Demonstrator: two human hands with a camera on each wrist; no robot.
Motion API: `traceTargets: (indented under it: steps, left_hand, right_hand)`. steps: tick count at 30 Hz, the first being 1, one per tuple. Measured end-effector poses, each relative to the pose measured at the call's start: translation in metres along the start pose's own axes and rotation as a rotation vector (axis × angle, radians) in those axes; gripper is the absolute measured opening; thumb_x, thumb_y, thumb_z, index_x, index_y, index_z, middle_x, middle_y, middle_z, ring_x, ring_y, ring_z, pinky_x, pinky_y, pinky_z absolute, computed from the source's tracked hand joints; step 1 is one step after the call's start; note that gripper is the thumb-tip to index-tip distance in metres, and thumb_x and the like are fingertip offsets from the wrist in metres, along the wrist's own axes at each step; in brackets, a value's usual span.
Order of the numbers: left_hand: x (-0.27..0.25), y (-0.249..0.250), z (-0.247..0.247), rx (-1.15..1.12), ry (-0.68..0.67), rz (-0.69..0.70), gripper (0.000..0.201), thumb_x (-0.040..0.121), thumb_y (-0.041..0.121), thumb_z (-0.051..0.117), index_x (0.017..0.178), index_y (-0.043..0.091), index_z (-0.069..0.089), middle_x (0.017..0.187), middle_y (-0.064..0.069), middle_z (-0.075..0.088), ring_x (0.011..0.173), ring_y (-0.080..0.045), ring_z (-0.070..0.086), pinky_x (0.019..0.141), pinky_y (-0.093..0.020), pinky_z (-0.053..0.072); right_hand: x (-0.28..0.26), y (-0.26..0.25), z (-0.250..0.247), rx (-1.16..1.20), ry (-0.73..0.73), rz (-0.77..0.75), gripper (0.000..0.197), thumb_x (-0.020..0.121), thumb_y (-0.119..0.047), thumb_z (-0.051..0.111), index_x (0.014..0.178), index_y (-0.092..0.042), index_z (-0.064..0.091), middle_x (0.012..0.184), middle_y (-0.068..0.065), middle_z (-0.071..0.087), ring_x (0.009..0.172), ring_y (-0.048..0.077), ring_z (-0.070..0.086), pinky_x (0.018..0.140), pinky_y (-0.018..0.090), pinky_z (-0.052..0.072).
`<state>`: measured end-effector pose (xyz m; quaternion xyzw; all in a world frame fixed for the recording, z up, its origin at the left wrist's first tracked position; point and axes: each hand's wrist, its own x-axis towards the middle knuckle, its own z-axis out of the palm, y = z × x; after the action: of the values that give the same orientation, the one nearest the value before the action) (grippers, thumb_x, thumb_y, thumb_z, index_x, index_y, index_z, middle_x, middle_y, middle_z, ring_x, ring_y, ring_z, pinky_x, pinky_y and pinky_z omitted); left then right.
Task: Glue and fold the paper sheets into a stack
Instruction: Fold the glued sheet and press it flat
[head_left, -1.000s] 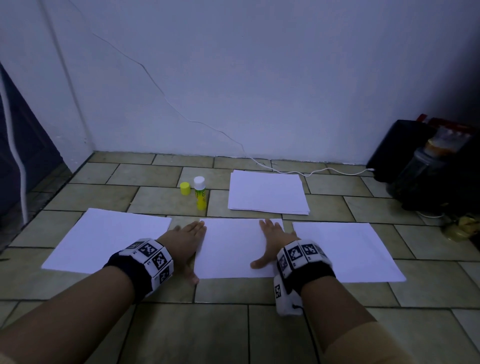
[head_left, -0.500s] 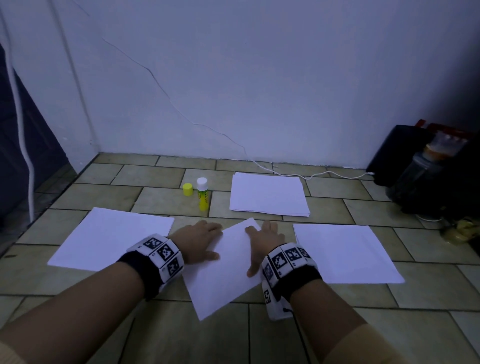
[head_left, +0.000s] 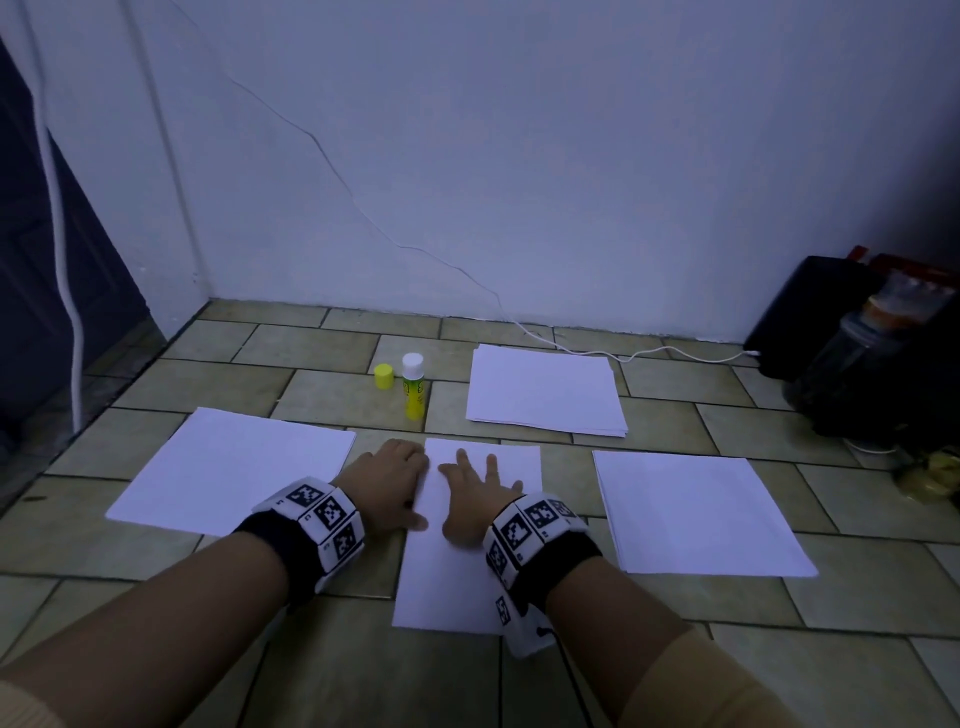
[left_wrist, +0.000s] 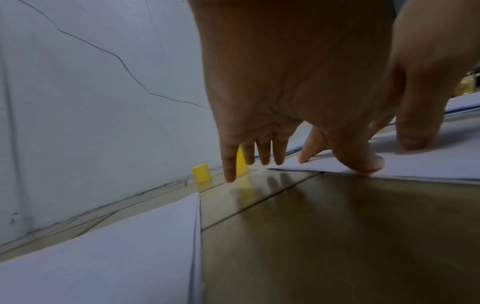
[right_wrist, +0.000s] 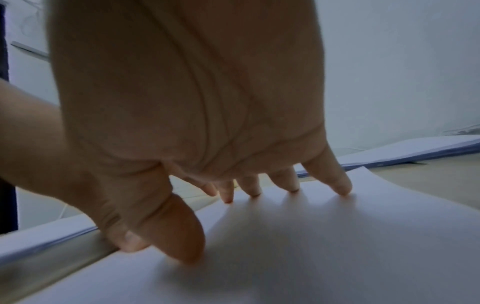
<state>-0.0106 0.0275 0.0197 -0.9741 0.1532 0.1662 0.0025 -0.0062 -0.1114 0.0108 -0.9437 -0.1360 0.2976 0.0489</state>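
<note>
A white middle sheet (head_left: 452, 582) lies lengthwise on the tiled floor, one short end toward me. My left hand (head_left: 389, 483) sits at its left edge: fingers (left_wrist: 230, 164) straight down on the floor, thumb (left_wrist: 361, 160) on the paper's edge. My right hand (head_left: 478, 493) lies on the sheet, its spread fingertips (right_wrist: 340, 185) pressing the paper (right_wrist: 337, 246). Neither hand grips anything. A yellow glue stick (head_left: 414, 387) stands uncapped beyond the sheet, its yellow cap (head_left: 383, 376) beside it.
One white sheet (head_left: 234, 467) lies to the left and a paper pile (head_left: 696, 514) to the right. Another paper pile (head_left: 545, 389) lies further back near the wall. Dark bags and a jar (head_left: 872, 353) crowd the right corner. A white cable (head_left: 623, 358) runs along the wall's foot.
The middle sheet turned under both hands from lying crosswise to lying lengthwise toward me. Both hands shifted with it and moved closer together.
</note>
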Motion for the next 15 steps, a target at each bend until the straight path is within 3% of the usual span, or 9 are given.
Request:
traceTargets:
  steps: [3, 6, 11, 15]
  left_hand:
    - [0.004, -0.003, 0.002, 0.02, -0.079, -0.005, 0.095, 0.089, 0.049, 0.06, 0.153, 0.005, 0.006, 0.162, -0.006, -0.003, 0.149, -0.022, -0.003, 0.118, -0.044, 0.019]
    - [0.01, -0.005, 0.001, 0.05, -0.163, -0.011, 0.099, 0.09, 0.052, 0.057, 0.152, 0.003, -0.002, 0.161, -0.008, -0.01, 0.148, -0.022, -0.011, 0.12, -0.046, 0.014]
    - [0.019, -0.007, -0.005, 0.107, -0.135, 0.025, 0.102, 0.082, 0.057, 0.064, 0.151, 0.003, 0.013, 0.16, -0.011, 0.013, 0.148, -0.023, 0.009, 0.118, -0.041, 0.023]
    - [0.017, -0.005, -0.006, 0.075, -0.093, 0.015, 0.098, 0.08, 0.056, 0.067, 0.15, 0.006, 0.02, 0.156, -0.008, 0.023, 0.143, -0.022, 0.023, 0.113, -0.039, 0.032]
  right_hand:
    - [0.001, -0.006, -0.005, -0.055, -0.018, 0.012, 0.077, 0.092, -0.022, 0.051, 0.153, -0.021, 0.004, 0.16, -0.002, -0.013, 0.147, 0.03, -0.01, 0.113, 0.061, 0.008]
    - [0.003, -0.013, -0.009, -0.119, -0.037, 0.009, 0.083, 0.088, -0.022, 0.058, 0.152, -0.015, 0.004, 0.16, 0.006, -0.01, 0.148, 0.026, -0.006, 0.114, 0.061, 0.007]
    - [0.0, -0.019, -0.015, -0.094, -0.013, -0.06, 0.088, 0.093, -0.038, 0.053, 0.152, -0.01, -0.006, 0.16, 0.006, -0.006, 0.148, 0.021, -0.003, 0.116, 0.057, 0.004]
    - [-0.001, -0.005, -0.023, -0.04, 0.003, -0.118, 0.084, 0.093, -0.038, 0.053, 0.153, -0.018, -0.002, 0.161, 0.001, 0.007, 0.146, 0.021, 0.016, 0.117, 0.053, 0.002]
